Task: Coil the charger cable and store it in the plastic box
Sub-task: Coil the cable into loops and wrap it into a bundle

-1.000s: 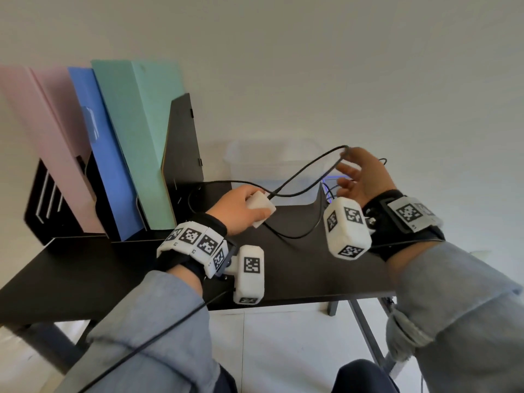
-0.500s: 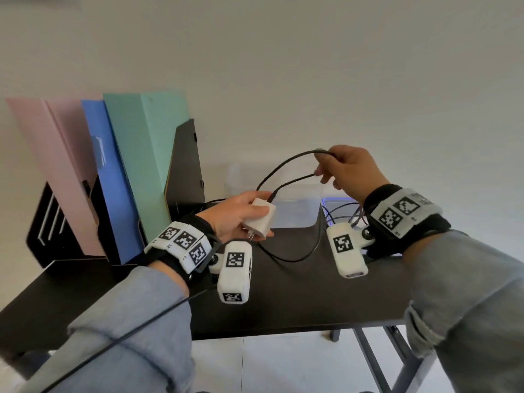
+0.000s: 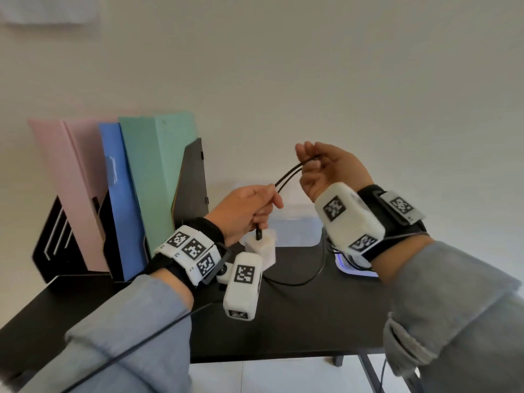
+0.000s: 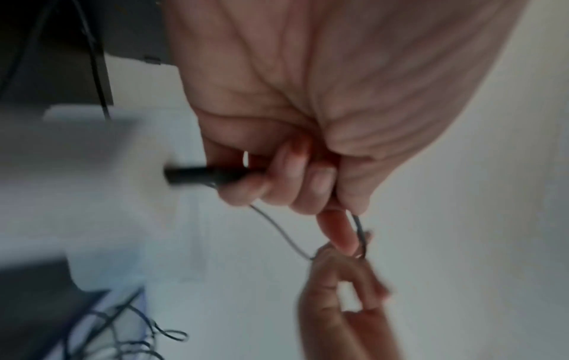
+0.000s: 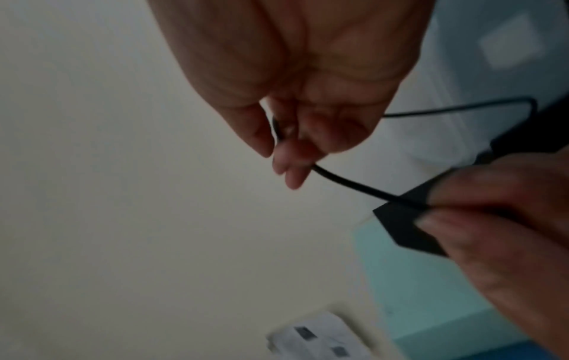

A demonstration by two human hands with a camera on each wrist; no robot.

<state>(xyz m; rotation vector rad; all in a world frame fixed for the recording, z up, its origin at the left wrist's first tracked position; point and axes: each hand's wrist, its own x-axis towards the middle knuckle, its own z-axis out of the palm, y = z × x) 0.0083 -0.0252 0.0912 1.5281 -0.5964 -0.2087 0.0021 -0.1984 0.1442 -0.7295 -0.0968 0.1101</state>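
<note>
A thin black charger cable runs as two strands between my hands above the black desk. My left hand grips the cable near its black plug, and the white charger block hangs below that fist. My right hand, raised higher and to the right, pinches the folded end of the cable. The rest of the cable droops in a loop onto the desk. The clear plastic box stands at the back of the desk behind the hands, partly hidden by them.
Pink, blue and green folders stand in a black file holder at the back left. A white pad with a blue glow and a tangle of thin wires lies under my right wrist. The black desk ends at a front edge near me.
Both hands rose from the desk. My left hand moved its hold from the white block to the cable by the plug, so the block now dangles. My right hand folded a second strand into its pinch.
</note>
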